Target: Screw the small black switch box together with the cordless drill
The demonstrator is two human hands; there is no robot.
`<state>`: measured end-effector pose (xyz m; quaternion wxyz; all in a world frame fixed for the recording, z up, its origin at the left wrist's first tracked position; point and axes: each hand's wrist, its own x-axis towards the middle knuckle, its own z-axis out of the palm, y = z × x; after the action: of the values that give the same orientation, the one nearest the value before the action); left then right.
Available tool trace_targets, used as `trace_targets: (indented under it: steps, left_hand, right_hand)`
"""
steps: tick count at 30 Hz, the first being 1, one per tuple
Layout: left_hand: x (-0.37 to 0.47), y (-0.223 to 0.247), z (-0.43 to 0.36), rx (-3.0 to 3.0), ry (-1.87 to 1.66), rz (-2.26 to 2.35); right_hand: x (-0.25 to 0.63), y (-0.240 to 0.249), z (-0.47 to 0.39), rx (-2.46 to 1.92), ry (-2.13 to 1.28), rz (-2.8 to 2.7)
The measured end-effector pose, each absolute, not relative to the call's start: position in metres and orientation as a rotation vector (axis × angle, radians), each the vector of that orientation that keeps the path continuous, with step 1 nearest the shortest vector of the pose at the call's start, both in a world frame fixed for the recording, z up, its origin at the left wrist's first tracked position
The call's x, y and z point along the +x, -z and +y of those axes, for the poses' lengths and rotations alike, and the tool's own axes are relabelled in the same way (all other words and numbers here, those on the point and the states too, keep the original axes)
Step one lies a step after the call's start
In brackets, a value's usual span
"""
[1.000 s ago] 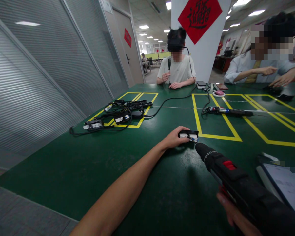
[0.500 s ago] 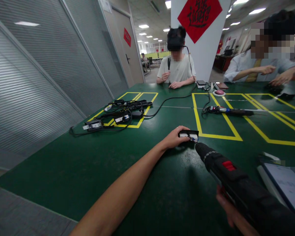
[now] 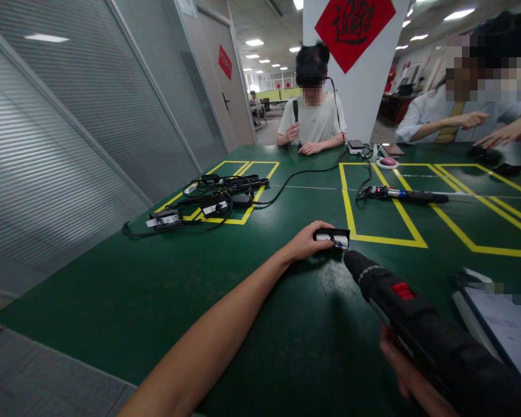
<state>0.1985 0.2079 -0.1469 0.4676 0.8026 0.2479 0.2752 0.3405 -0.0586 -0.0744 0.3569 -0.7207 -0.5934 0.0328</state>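
A small black and white box-shaped part [image 3: 339,236] rests on the green table [image 3: 243,272], gripped at its left end by my left hand [image 3: 310,240]. At the lower right my right hand [image 3: 402,368] is wrapped round a black power drill [image 3: 421,324] with a red switch. The drill points away and to the left, its chuck close to the part's lower right corner. Whether the bit touches the part is too small to tell. The drill hides most of my right hand.
Black devices with cables [image 3: 212,202] lie at the left. A black rod-like tool [image 3: 408,195] lies beyond the part, near a pink round object [image 3: 388,162]. A tablet-like device [image 3: 499,324] is at the right. Two people sit opposite; one holds a screwdriver [image 3: 296,113].
My left hand, the part and the drill appear almost unmoved. The hand of the person at the right has shifted off the dark object on the table.
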Motion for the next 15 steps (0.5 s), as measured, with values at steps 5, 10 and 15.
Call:
trace_targets:
  steps: [5,10,15]
  left_hand:
    - [0.1991,0.1484,0.2085,1.966,-0.673,0.613]
    - [0.1999,0.1500,0.2091,1.966,-0.673,0.613]
    - [0.2000,0.1517,0.2104,1.963,-0.683,0.608]
  right_hand:
    - [0.3424,0.0759,-0.0608,-1.882,-0.067,-1.529]
    - [0.3433,0.0763,-0.0603,-1.863,-0.115,-1.522]
    - [0.3394,0.0733,-0.0585,-1.856,-0.093,-1.455]
